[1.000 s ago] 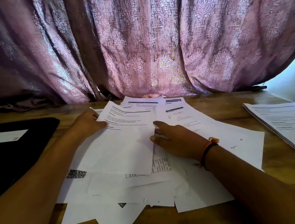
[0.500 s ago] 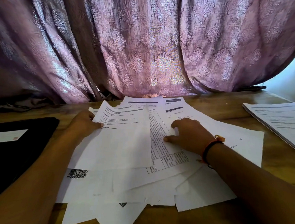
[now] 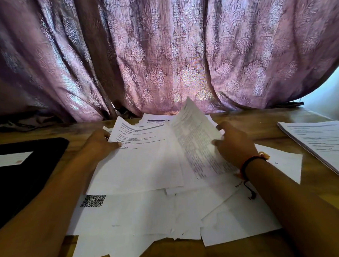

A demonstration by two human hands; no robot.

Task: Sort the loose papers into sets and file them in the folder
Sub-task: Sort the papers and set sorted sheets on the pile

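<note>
Fingers (image 3: 220, 129) of the right hand (image 3: 235, 147) pinch a raised sheet (image 3: 193, 133) at 1 o'clock, likely for sorting (print blurred); left hand (image 3: 100, 144) grips a second page (image 3: 144, 162), steadying the loose papers (image 3: 141, 214); folder (image 3: 22, 180) at 9 o'clock.

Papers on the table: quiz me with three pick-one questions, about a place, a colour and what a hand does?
1. Where is the black folder? A left of the papers; B right of them; C on top of them.
2. What colour is the curtain? A green; B purple; C yellow.
3. What does the right hand hold? A a pen; B nothing; C a sheet tilted up.
Answers: 1 A, it lies at the left edge. 2 B, its folds look purple. 3 C, it grips the raised sheet.
</note>
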